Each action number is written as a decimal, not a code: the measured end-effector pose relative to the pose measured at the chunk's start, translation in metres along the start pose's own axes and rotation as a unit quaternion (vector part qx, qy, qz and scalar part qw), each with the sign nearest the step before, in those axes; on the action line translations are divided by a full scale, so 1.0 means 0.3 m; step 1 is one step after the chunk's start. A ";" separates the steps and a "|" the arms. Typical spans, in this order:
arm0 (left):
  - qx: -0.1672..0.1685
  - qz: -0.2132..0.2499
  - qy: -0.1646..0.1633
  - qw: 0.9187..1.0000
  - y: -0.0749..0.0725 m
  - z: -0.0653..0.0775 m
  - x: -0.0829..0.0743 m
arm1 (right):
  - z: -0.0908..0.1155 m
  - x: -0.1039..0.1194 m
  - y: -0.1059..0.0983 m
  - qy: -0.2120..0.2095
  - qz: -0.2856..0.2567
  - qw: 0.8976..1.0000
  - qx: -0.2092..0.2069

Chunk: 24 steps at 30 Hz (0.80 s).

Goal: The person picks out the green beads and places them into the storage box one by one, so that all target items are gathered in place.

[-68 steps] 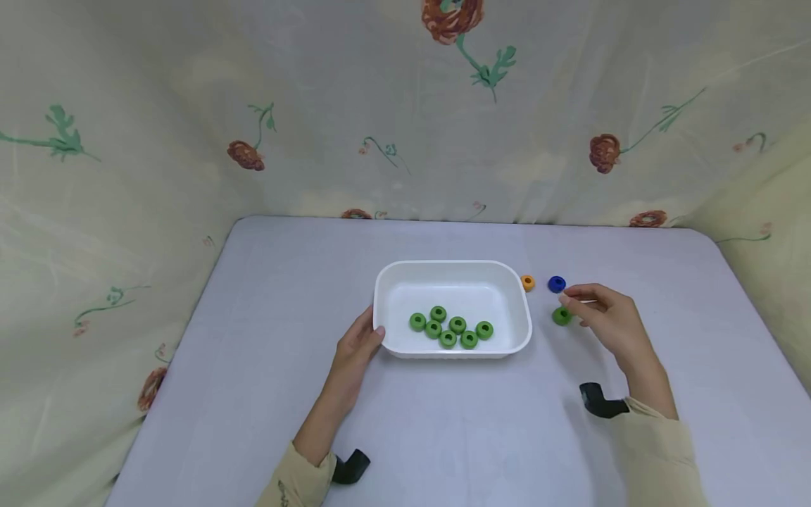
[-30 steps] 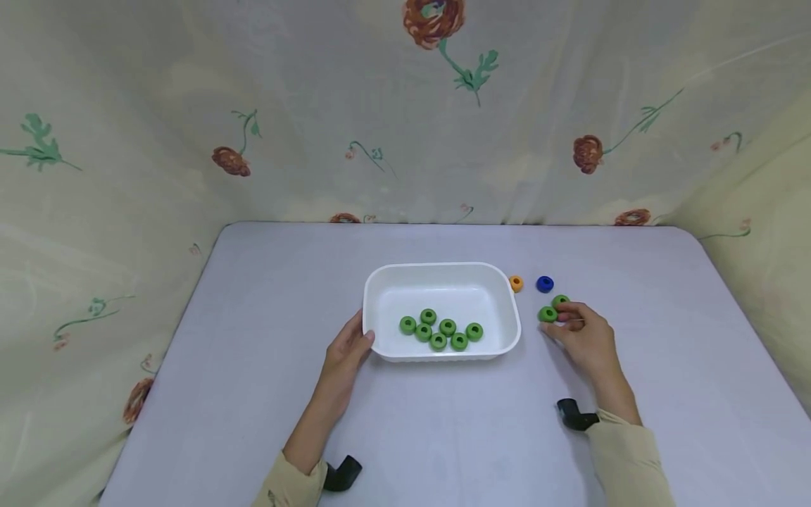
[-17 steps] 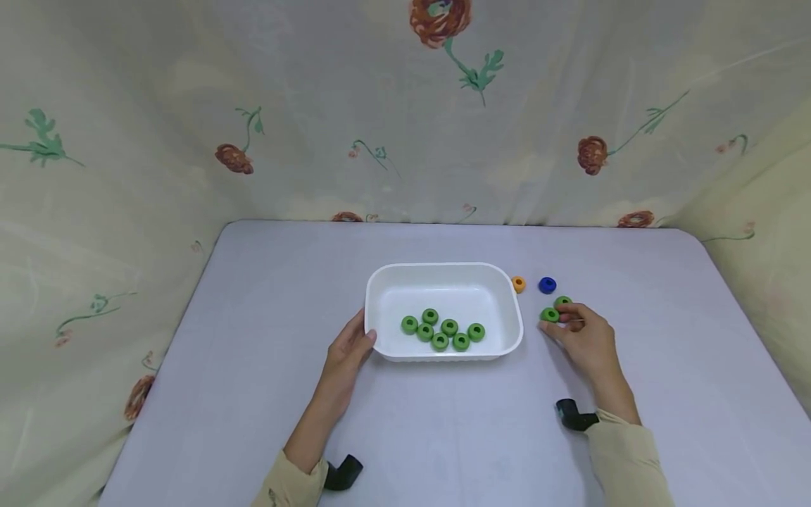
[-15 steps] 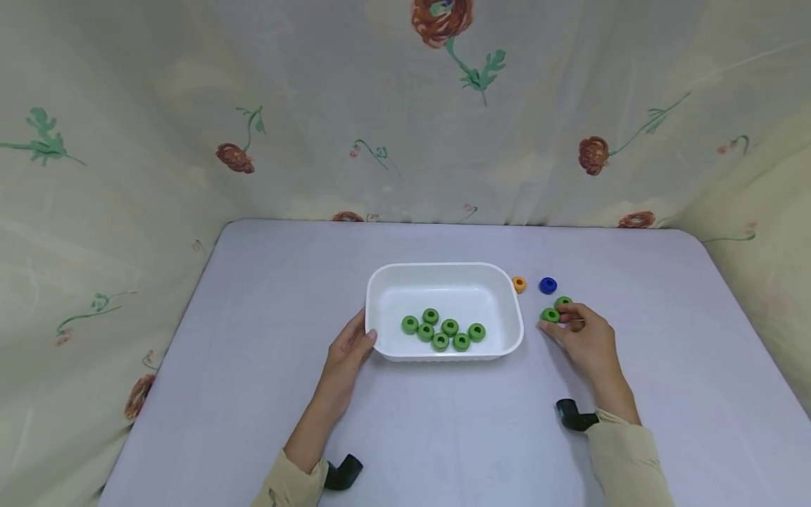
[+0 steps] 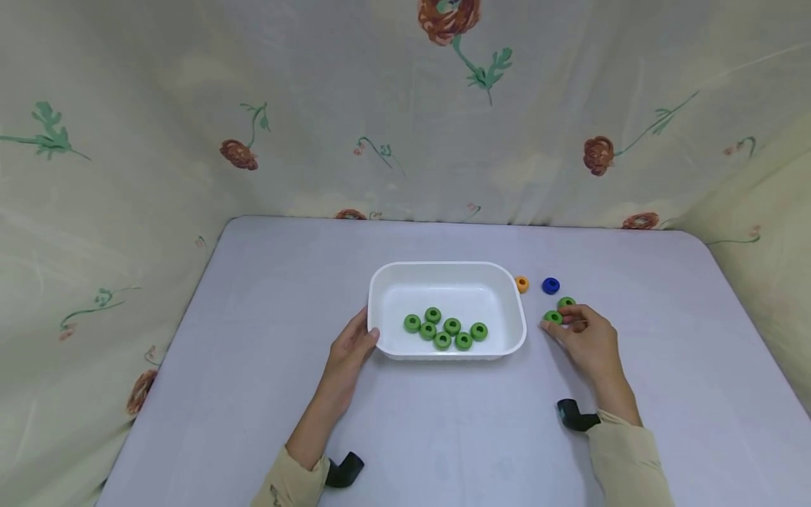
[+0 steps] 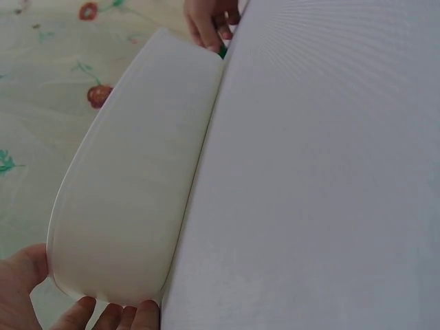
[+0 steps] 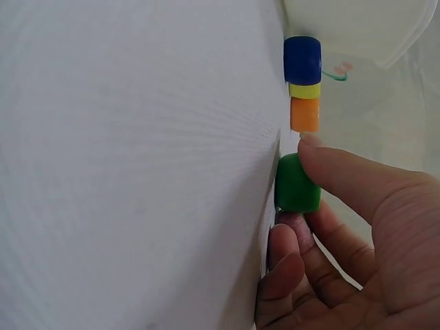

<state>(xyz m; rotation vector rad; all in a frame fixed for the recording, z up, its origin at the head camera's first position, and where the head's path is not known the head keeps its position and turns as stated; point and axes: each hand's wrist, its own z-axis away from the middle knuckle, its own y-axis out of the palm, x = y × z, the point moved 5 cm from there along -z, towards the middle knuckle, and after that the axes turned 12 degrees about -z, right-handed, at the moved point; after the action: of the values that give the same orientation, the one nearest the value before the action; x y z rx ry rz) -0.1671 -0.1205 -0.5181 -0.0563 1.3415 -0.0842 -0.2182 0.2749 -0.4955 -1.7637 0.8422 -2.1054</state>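
Note:
My left hand [image 5: 345, 352] grips the left end of a white rectangular tray [image 5: 446, 358]; in the left wrist view its thumb lies on the rim and its fingers on the tray's wall [image 6: 130, 172]. Several round green beads [image 5: 452, 326] with holes lie inside, in the front half. To the right of the tray, my right hand [image 5: 592, 345] pinches a green bead [image 5: 552, 317] down at the tabletop. The right wrist view shows this green bead [image 7: 297, 184] between thumb and fingers. A second green bead [image 5: 567, 303] lies just behind it, by the fingertips.
A blue bead [image 5: 550, 286] lies behind the green pair. An orange bead [image 5: 522, 284] sits by the tray's right end, and a sliver of a yellow bead [image 7: 304, 91] shows in the right wrist view. Flowered cloth [image 5: 507, 162] hangs behind the pale tabletop [image 5: 443, 429].
Since the earliest frame my right hand has come down from near the blue bead to the front green bead, uncovering the second one. Lately both hands hold still; the head view shifts slightly.

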 end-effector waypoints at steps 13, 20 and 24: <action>0.000 0.000 0.000 1.000 0.001 -0.002 -0.001 | 0.013 0.039 -0.003 -0.004 -0.015 1.000 0.011; 0.001 0.000 -0.003 1.000 -0.001 -0.003 -0.003 | 0.017 0.086 0.003 -0.022 -0.005 1.000 0.013; 0.003 0.001 -0.003 1.000 -0.001 -0.001 -0.003 | 0.022 0.100 0.002 -0.028 0.000 0.999 0.015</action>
<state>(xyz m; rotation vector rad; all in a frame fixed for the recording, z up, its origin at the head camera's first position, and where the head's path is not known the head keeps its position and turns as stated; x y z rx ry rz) -0.1676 -0.1205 -0.5172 -0.0505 1.3359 -0.0854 -0.2187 0.2563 -0.4713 -1.7987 0.7911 -2.0478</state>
